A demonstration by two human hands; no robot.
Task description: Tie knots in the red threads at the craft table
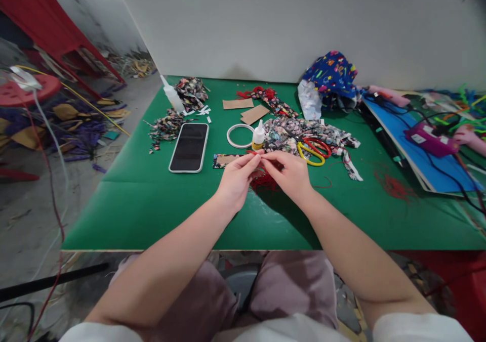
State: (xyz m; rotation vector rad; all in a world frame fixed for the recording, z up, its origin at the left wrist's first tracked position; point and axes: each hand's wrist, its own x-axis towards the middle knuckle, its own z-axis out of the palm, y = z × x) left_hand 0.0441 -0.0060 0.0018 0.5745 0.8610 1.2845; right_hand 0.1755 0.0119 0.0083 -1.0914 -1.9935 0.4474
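Both hands meet over the middle of the green table, fingertips pinched together. My left hand (236,179) and my right hand (289,174) grip red thread (266,180), whose loose strands hang below the fingers. Just beyond the fingertips stands a small glue bottle (258,137) with a white cap. A floral strip with a brown piece on it (225,161) lies by my left hand, partly covered by it. Scissors with red and yellow handles (314,151) rest on crumpled floral fabric (284,133) beyond my right hand.
A phone (189,148) lies left of the hands, near a white nozzle bottle (172,96) and fabric scraps (167,126). A tape roll (240,136) and brown card pieces (254,114) lie farther back. To the right are a blue folder (402,139), cables and a purple device (431,140).
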